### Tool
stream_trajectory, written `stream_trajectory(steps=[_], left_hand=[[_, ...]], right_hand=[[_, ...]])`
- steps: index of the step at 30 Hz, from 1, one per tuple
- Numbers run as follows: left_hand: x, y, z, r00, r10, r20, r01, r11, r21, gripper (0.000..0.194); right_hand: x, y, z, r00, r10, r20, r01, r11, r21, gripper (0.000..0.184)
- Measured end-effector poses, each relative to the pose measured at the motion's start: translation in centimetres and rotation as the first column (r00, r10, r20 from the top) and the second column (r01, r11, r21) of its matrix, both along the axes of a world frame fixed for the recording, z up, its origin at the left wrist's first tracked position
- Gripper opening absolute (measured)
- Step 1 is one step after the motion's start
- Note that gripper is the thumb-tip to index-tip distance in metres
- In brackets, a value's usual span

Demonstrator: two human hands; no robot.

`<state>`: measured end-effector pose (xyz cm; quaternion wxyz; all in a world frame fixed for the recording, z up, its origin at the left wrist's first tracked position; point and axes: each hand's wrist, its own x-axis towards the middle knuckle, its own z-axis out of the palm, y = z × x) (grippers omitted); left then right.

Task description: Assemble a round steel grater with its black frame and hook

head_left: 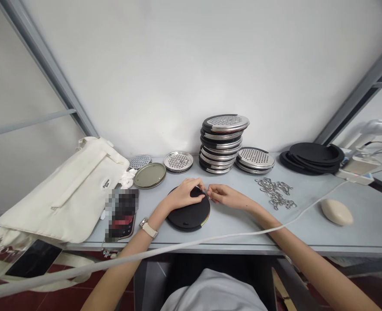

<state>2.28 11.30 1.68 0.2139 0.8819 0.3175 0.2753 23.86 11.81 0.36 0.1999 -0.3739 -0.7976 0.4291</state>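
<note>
Far left, a cream canvas tote bag (64,194) slumps over the edge of the counter (230,231), with a pixel-blurred dark object (122,214) right beside it. Moving right, the left hand (183,194), a watch (148,228) on its wrist, is clenched over a black round disc (188,214) that sits on the counter. The right hand (226,196) meets it at the disc's edge, pinching a small metal piece (204,191); it's tiny from up here, possibly a hook. Along the back run perforated steel discs (178,161), a tall stack of steel-and-black discs (221,144) and a shorter stack (255,160). Then come loose metal hooks (274,193), black rings (310,157), and a pale oval bar (336,212) out front.
</note>
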Motion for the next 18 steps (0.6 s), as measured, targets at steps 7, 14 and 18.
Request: stream_trajectory(steps=[7, 14, 18], left_hand=[[0.0, 0.08, -0.03, 1.0, -0.021, -0.019, 0.021, 1.0, -0.017, 0.015], [-0.02, 0.12, 0.0, 0.999, -0.039, -0.026, 0.038, 0.999, -0.024, 0.015], [-0.03, 0.15, -0.13, 0.999, -0.035, -0.036, 0.034, 0.999, -0.02, 0.015]], right_hand=[[-0.21, -0.17, 0.11, 1.0, 0.015, 0.006, -0.015, 1.0, -0.003, 0.033], [-0.62, -0.16, -0.26, 1.0, -0.023, 0.003, 0.023, 1.0, 0.018, 0.035], [-0.76, -0.33, -0.43, 0.999, -0.044, -0.001, 0.044, 0.998, 0.05, 0.034]])
